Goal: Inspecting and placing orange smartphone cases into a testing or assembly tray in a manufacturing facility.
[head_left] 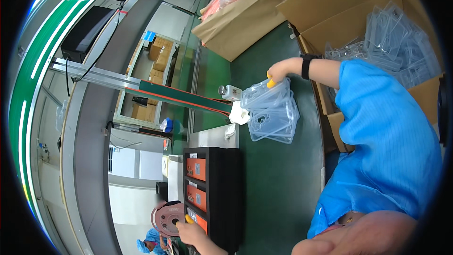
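Note:
My right hand [281, 70], with yellow finger covers and a black wristband [306, 66], grips the upper edge of a clear plastic case [265, 95]. That case lies partly over more clear plastic cases [276, 125] on the green tabletop [283, 174]. At the lower edge, my left hand [192, 233], also with a yellow finger cover, is closed at the side of a reddish-brown disc-shaped reel [165, 218]. Part of its fingers is hidden. Beside this hand stands a black rack [219, 184] holding orange boxes [196, 169].
An open cardboard box [337, 28] full of clear plastic cases [401, 42] stands beside my right arm. Another brown carton [245, 19] holds pinkish plastic bags. A small white bottle [230, 92] and crumpled white tissue [239, 113] sit by a metal post [184, 98]. Another person [153, 242] appears farther off.

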`<control>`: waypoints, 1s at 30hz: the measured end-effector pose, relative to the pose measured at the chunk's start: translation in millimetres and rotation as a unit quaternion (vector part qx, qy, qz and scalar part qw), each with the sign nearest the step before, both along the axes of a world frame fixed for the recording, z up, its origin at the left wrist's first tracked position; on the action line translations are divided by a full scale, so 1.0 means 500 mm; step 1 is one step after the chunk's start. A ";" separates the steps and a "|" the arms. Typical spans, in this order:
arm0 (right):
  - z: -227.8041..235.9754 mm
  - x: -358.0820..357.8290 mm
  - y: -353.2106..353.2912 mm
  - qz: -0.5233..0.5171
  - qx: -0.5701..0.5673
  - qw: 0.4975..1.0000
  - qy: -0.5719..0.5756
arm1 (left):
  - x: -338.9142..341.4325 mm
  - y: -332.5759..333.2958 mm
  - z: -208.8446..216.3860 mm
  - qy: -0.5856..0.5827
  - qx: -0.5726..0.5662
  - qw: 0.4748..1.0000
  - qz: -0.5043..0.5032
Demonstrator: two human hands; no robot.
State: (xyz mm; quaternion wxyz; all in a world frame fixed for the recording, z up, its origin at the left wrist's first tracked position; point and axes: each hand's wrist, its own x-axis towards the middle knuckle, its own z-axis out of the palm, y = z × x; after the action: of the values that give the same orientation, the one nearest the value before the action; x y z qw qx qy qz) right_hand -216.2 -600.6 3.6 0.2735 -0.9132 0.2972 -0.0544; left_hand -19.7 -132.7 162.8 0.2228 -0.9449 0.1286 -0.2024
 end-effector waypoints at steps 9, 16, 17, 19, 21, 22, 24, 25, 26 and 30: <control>-0.014 0.006 0.083 0.003 -0.120 0.992 -0.041 | -0.097 -0.237 -0.300 0.509 -0.349 0.734 -0.284; 0.037 0.014 0.117 -0.025 -0.363 0.909 -0.205 | -0.145 -0.222 -0.301 0.434 -0.177 0.828 -0.307; 0.046 0.010 0.119 -0.019 -0.366 0.903 -0.226 | -0.164 -0.198 -0.256 0.365 -0.186 0.855 -0.317; 0.052 0.013 0.106 0.016 -0.362 0.913 -0.189 | -0.163 -0.157 -0.178 0.288 -0.258 0.852 -0.353; 0.053 0.024 0.101 0.044 -0.319 0.927 -0.193 | -0.121 -0.115 -0.118 0.263 -0.376 0.803 -0.381; 0.091 -0.001 0.123 0.035 -0.306 0.937 -0.162 | -0.106 -0.093 -0.082 0.244 -0.431 0.781 -0.379; 0.105 -0.011 0.127 0.020 -0.309 0.943 -0.122 | -0.105 -0.072 -0.005 0.090 -0.410 0.833 -0.361; 0.134 -0.023 0.141 0.026 -0.314 0.947 -0.067 | -0.082 -0.056 0.018 0.038 -0.385 0.862 -0.327; 0.150 -0.023 0.146 -0.001 -0.306 0.951 -0.050 | -0.047 -0.041 0.025 -0.012 -0.355 0.888 -0.291; 0.156 0.004 0.153 -0.035 -0.241 0.900 -0.361 | 0.108 0.004 -0.037 0.114 -0.312 0.928 -0.168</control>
State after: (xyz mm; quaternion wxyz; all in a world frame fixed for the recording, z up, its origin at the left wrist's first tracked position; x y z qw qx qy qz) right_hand -214.3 -523.9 81.7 0.1311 -0.8581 0.1880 -0.4596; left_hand 34.2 -130.6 144.3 -0.1364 -0.9482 0.2400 -0.1574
